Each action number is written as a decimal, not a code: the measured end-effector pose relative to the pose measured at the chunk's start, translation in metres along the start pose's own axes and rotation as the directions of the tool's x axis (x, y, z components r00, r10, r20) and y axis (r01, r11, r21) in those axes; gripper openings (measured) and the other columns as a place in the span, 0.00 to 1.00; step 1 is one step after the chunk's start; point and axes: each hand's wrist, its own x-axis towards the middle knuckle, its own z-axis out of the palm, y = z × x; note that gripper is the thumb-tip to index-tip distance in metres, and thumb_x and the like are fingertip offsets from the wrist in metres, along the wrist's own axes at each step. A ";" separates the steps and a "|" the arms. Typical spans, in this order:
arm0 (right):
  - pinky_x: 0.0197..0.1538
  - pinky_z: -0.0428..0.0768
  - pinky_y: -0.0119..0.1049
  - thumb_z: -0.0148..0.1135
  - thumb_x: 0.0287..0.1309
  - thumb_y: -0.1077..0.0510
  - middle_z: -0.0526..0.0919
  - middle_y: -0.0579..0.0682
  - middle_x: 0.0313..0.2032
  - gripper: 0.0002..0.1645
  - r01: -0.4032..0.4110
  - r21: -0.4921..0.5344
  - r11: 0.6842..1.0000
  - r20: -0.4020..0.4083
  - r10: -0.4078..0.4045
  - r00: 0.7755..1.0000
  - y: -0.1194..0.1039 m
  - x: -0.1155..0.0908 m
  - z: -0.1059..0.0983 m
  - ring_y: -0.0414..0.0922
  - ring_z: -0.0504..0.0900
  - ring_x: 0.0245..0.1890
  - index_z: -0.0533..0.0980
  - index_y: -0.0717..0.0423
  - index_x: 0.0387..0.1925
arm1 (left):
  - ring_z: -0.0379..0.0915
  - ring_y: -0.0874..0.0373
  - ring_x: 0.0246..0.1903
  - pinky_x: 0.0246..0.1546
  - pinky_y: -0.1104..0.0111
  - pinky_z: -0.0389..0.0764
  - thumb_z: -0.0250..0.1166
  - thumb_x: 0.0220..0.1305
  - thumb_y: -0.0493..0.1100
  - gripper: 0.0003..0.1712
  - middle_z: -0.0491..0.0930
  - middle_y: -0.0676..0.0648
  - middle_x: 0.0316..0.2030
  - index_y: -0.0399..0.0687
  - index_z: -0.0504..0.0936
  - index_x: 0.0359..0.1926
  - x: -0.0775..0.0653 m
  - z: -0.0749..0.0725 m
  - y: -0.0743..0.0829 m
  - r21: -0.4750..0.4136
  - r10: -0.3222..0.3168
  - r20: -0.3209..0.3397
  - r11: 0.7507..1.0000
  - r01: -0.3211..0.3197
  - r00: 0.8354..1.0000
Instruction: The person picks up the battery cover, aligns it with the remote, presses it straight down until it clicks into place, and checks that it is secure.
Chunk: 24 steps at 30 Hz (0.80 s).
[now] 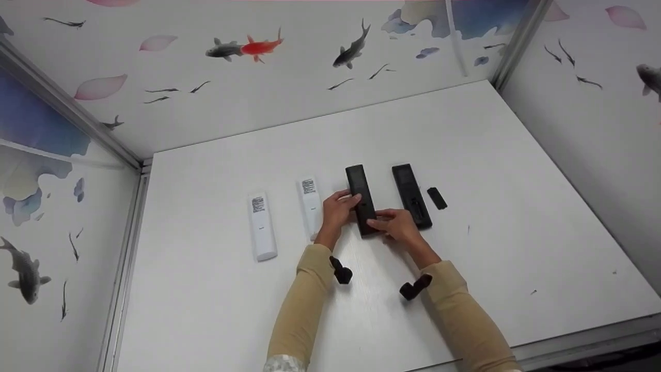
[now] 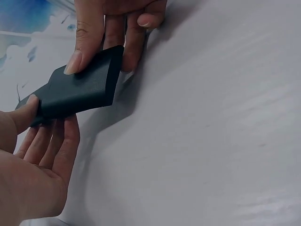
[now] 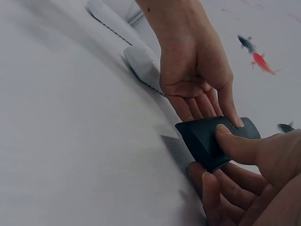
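A black remote control (image 1: pixel 361 194) is held just above the table between both hands, its plain side up. My left hand (image 1: pixel 338 211) grips its left edge, with the thumb on top and the fingers underneath. Near the lower end, my right hand (image 1: pixel 397 226) pinches it, thumb on top and fingers beneath. In the left wrist view the remote (image 2: pixel 77 87) is tilted, and a shadow falls beside it. To the right lies a second black remote (image 1: pixel 405 186) with its battery compartment uncovered. A small black battery cover (image 1: pixel 437 198) sits beside that one.
Two white remotes lie left of the hands: one white remote (image 1: pixel 262 227) farther out, the other white remote (image 1: pixel 309 199) close by the left hand. The white table (image 1: pixel 206 310) is bounded by printed wall panels (image 1: pixel 289 88) at the back and both sides.
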 end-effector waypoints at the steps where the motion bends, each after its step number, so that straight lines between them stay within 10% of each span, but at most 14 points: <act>1: 0.29 0.78 0.29 0.74 0.57 0.51 0.88 0.60 0.48 0.32 -0.004 0.001 1.000 0.006 0.004 1.000 0.000 0.000 -0.001 0.37 0.81 0.25 0.78 0.63 0.59 | 0.84 0.53 0.47 0.51 0.64 0.81 0.71 0.62 0.46 0.26 0.85 0.38 0.52 0.39 0.80 0.59 0.000 0.000 0.000 0.001 0.002 0.002 1.000 -0.002 1.000; 24: 0.31 0.85 0.34 0.70 0.61 0.55 0.88 0.55 0.40 0.32 -0.093 0.139 0.986 0.121 0.077 0.990 0.002 0.007 -0.001 0.40 0.86 0.24 0.74 0.66 0.63 | 0.84 0.55 0.44 0.45 0.67 0.81 0.71 0.63 0.45 0.25 0.85 0.37 0.52 0.39 0.81 0.58 0.000 -0.003 0.000 0.006 0.005 -0.014 1.000 -0.005 1.000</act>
